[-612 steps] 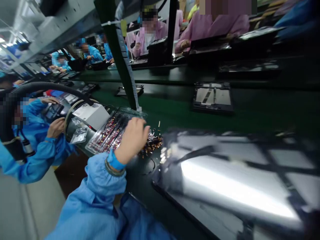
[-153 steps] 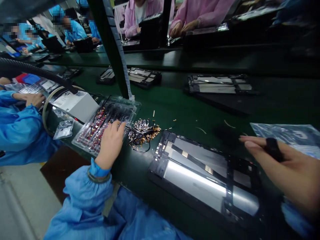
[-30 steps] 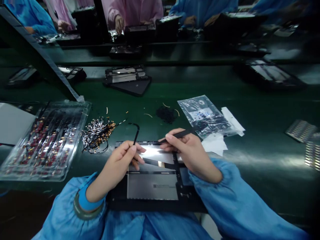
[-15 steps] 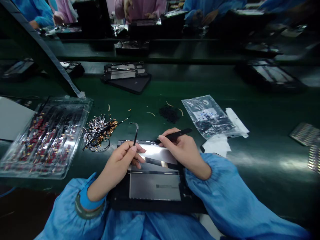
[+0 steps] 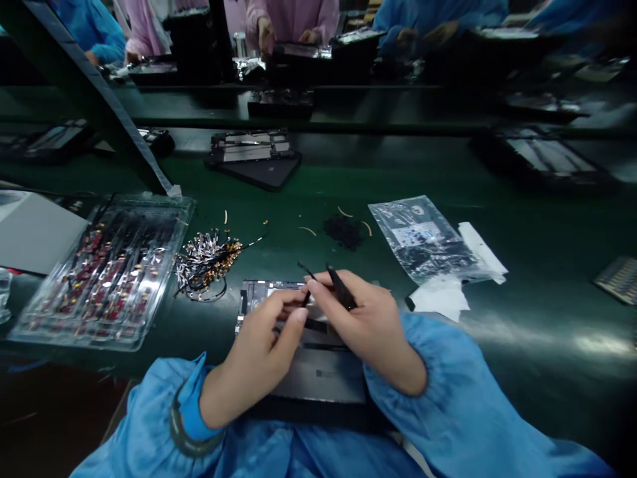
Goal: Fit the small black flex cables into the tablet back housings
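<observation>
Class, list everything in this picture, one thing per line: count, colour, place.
Opened device: one, black and silver, front centre
Cable: one, black, above opened device
Tool: one, black, above opened device
Parts tray: one, clear, left
Cable heap: one, black, silver, gold, beside parts tray
Small pieces: one heap, black, beyond opened device
Plastic bag: one, clear, right of small pieces
Paper scraps: two, white, by plastic bag
Box: one, white, far left
Other devices: several, black and silver, at back
Dotted sheet: one, pale, right edge
Slanted post: one, dark green, upper left
Workbench: one, green, underneath
People: several, pink or blue sleeves, top
Left hand: one, blue-sleeved, at cable
Right hand: one, blue-sleeved, holding tool
</observation>
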{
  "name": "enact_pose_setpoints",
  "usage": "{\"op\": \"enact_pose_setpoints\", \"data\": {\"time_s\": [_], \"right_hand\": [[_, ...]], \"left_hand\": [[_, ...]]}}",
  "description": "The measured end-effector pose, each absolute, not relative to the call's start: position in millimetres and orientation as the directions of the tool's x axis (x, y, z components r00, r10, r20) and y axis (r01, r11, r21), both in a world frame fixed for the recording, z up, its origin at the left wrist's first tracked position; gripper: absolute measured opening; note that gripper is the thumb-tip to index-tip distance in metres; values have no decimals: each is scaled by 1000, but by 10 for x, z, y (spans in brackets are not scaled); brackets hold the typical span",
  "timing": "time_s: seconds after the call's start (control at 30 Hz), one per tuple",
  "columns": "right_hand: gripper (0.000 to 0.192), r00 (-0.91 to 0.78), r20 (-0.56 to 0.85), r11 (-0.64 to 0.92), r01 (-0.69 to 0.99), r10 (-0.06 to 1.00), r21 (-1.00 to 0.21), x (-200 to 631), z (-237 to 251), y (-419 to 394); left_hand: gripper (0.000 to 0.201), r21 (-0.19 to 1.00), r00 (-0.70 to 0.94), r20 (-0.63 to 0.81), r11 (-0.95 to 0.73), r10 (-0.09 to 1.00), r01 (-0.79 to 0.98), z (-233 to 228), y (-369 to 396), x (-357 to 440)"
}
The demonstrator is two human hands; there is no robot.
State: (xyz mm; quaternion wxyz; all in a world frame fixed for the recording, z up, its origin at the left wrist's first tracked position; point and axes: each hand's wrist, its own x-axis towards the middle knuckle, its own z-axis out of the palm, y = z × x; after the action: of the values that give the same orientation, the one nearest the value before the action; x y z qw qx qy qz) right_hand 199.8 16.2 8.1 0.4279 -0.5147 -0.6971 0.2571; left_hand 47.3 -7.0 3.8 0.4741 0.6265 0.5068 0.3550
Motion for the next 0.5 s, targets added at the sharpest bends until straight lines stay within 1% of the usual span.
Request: {"op": "enact_pose_setpoints", "data": {"time_s": [0.03, 0.1, 0.17, 0.27, 0.33, 0.4, 0.47, 0.5], "right_hand": [[11, -131, 419, 419, 540, 899, -730, 1989, 72, 140], [10, -227, 553, 566, 584, 802, -582, 1986, 43, 104], [10, -335, 597, 658, 584, 729, -475, 1991, 10, 75], [12, -426, 616, 725, 570, 663, -387, 1988, -33, 31], [13, -450, 627, 747, 562, 635, -354, 1970, -52, -1], [14, -464, 621, 754, 554, 632, -352, 1944, -56, -26], [16, -453, 590, 734, 534, 668, -419, 1932, -35, -31], [16, -431, 557, 700, 519, 710, -491, 1942, -11, -22]], "left_hand": [[18, 920, 146, 86, -135, 986, 368, 38, -78, 470], [13, 836, 35, 273, -254, 962, 487, 34, -89, 458], [10, 779, 6, 355, -300, 935, 550, 20, -96, 445], [11, 736, -4, 445, -362, 896, 572, -16, -101, 433], [10, 733, -3, 487, -407, 873, 544, -41, -99, 435], [8, 760, -10, 486, -416, 874, 499, -52, -90, 444], [8, 825, -29, 405, -352, 914, 442, -38, -77, 445], [10, 873, -32, 326, -287, 945, 395, -20, -72, 431]]}}
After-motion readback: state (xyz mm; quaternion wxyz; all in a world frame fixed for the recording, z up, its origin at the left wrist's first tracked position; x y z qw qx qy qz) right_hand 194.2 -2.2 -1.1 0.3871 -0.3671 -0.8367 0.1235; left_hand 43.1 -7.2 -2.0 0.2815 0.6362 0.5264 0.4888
